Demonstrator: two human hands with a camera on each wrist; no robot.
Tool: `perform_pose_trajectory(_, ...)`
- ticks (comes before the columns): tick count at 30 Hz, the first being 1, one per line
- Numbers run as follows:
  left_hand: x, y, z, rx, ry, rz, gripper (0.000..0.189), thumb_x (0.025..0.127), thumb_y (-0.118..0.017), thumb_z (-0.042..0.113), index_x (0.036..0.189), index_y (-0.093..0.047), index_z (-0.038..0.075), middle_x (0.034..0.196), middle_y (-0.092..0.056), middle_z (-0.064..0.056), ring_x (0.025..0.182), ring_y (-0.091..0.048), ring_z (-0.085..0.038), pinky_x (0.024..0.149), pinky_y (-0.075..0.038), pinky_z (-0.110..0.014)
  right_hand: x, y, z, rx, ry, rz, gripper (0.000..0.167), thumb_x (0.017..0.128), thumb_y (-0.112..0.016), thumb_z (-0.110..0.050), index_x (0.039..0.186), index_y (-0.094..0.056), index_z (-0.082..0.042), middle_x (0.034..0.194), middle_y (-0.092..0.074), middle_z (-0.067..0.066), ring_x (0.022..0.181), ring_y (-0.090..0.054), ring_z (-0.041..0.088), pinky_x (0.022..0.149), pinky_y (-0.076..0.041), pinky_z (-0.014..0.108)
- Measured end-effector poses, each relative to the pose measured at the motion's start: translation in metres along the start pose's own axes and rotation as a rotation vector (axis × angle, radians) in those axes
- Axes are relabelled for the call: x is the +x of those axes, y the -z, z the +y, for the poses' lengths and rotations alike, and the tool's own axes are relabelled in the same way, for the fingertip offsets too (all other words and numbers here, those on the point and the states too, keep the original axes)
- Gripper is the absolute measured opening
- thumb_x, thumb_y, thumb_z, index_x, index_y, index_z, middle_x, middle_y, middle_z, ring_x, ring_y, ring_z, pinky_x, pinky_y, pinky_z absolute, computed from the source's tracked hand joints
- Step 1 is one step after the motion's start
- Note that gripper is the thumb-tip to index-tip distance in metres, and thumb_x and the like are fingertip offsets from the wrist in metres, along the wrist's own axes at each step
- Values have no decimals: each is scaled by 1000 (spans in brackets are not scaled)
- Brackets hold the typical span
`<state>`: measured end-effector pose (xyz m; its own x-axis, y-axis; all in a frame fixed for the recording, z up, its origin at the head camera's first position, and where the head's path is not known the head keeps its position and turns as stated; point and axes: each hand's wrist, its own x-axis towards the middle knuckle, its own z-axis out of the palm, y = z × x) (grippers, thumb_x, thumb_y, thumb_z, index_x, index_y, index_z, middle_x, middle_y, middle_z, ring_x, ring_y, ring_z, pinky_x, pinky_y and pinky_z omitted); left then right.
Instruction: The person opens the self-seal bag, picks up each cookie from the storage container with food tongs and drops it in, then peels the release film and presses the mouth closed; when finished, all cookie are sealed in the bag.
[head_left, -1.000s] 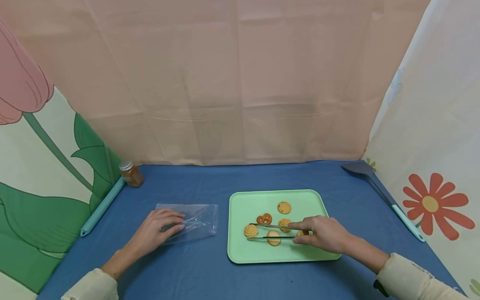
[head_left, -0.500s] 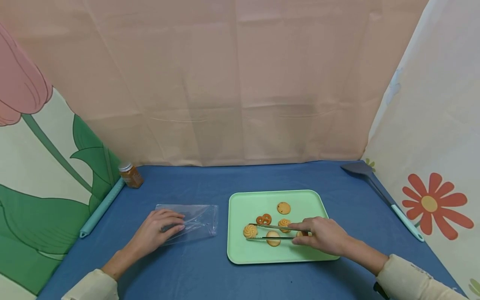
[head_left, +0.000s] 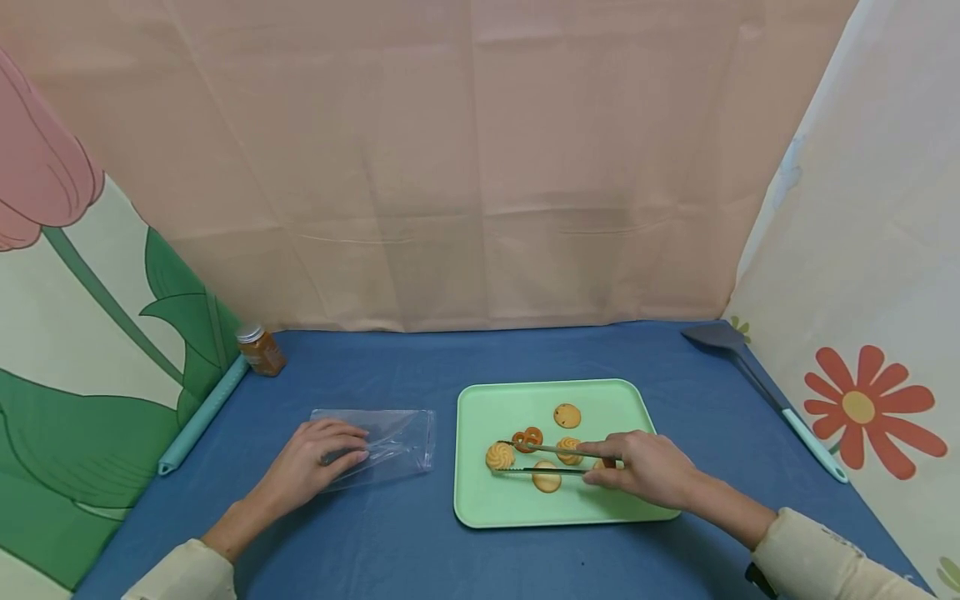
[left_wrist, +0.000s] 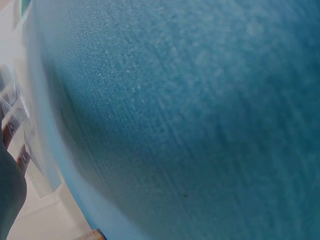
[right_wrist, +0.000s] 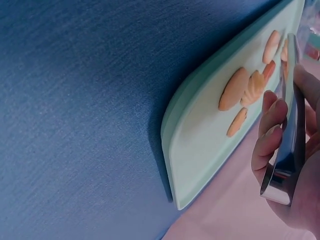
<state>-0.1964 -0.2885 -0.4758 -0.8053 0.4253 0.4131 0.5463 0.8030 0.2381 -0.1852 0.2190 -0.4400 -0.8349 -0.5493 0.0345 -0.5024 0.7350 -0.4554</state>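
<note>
My right hand (head_left: 643, 468) grips a pair of metal tongs (head_left: 557, 449) over the light green tray (head_left: 480, 503). The tongs' tips lie on either side of a swirl cookie (head_left: 500, 456) at the tray's left. A pretzel (head_left: 528, 438) sits just behind the upper arm, and a round plain cookie (head_left: 547, 478) lies partly under the lower one. In the right wrist view, the tongs (right_wrist: 292, 130) run between thumb and fingers. My left hand (head_left: 318, 460) holds a clear plastic bag (head_left: 401, 437), creased at the fingertips; fingers and bag show only at that wrist view's left edge.
Also on the tray are a speckled round cookie (head_left: 567, 416) and another swirl cookie (head_left: 569, 450); one more is mostly hidden by my fingers. A spice jar (head_left: 262, 350) and a teal roll (head_left: 204, 417) stand at the left, a spatula (head_left: 765, 392) at the right.
The tongs' tips and the swirl cookie between them have shifted slightly toward the back of the tray, nearer the pretzel. My left hand and the bag stay put.
</note>
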Motion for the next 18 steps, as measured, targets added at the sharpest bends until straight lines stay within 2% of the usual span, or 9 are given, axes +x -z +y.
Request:
perform_pose_trajectory(13,0,2,0,-5,-19,9,16,83,-82,21,99,-80,23,112,-74,8,109,-64,-18,96,-44,-55,4,2,-6,-1,-3,15,44,92,-66,-53,131,-68,-33,70,-52,-21,53,-40,-4,45,-31,19)
perform_pose_trajectory(18,0,2,-1,0,-28,14,16,83,-82,22,99,-80,25,112,-74,9,108,-64,-17,96,-44,-54,7,5,-9,-8,14,40,43,92,-65,-53,129,-69,-31,74,-56,-23,56,-40,-4,47,-33,19)
